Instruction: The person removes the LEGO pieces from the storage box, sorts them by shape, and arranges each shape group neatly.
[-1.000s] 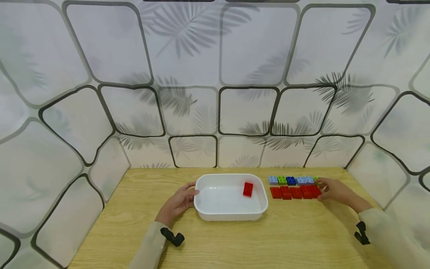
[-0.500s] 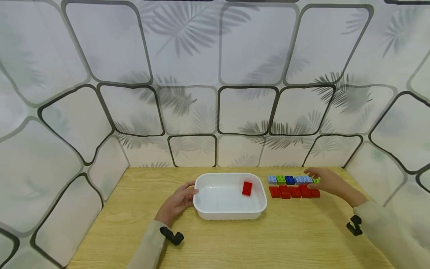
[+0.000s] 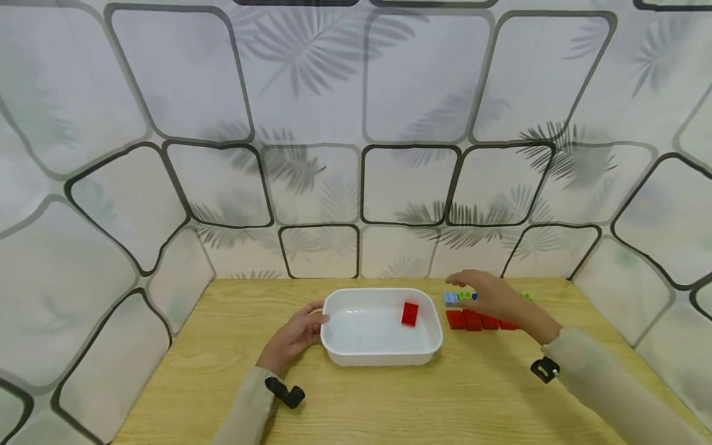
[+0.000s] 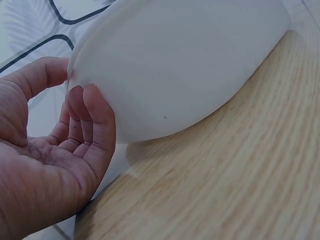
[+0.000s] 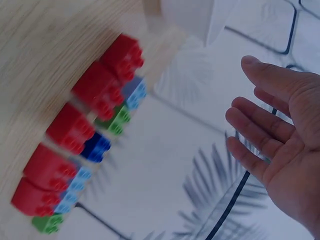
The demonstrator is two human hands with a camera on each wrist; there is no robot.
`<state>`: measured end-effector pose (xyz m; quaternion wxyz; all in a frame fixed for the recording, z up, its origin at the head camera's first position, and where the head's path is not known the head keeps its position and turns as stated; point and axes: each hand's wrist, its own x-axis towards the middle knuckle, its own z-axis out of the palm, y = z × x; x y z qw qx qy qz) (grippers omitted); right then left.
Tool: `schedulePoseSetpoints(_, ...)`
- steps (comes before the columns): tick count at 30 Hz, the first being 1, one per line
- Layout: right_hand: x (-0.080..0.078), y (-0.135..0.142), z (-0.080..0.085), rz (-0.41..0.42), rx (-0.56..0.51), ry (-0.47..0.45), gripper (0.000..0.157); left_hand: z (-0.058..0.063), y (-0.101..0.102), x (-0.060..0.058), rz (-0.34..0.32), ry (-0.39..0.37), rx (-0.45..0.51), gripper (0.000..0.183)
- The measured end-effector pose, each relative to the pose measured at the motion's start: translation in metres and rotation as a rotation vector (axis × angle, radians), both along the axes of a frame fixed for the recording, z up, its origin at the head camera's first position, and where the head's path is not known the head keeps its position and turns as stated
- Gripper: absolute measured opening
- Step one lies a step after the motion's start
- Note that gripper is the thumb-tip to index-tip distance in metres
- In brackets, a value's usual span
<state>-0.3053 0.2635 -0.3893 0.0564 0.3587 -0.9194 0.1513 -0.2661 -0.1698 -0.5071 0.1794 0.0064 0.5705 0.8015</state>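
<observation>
My left hand (image 3: 298, 332) grips the left end of a white plastic tub (image 3: 367, 358), thumb at the rim and fingers curled against the outer wall in the left wrist view. Inside the tub, toward its right end, lies one red toy building brick (image 3: 410, 314). My right hand (image 3: 492, 300) hovers over the brick rows right of the tub, with fingers spread apart and nothing between them in the right wrist view. Several red bricks (image 5: 70, 127) form the near row. Behind them stand light blue, green and dark blue bricks (image 5: 95, 147), partly covered by the right hand in the head view.
Everything stands on a light wooden table (image 3: 378, 408). Patterned white walls (image 3: 411, 185) rise at its back and on both sides, with the back row of bricks close to the rear edge.
The right hand has moved left along the brick rows, from the right end toward the tub, with fingers spread. Left hand, tub and the brick inside stay put.
</observation>
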Motion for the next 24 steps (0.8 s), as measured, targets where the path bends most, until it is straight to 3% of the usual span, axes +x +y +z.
schedulePoseSetpoints(11, 0.001, -0.054, -0.004, 0.148, 0.104, 0.031, 0.042, 0.002, 0.0, 0.001, -0.015, -0.001, 0.014, 0.05)
schedulePoseSetpoints(19, -0.004, -0.07, -0.02, 0.222, 0.162, 0.082, 0.038, 0.001, -0.002, 0.001, -0.032, 0.004, 0.009, 0.052)
schedulePoseSetpoints(24, -0.006, -0.078, -0.028, 0.25, 0.133, 0.098, 0.038, 0.002, -0.003, 0.002, -0.037, 0.009, 0.008, 0.053)
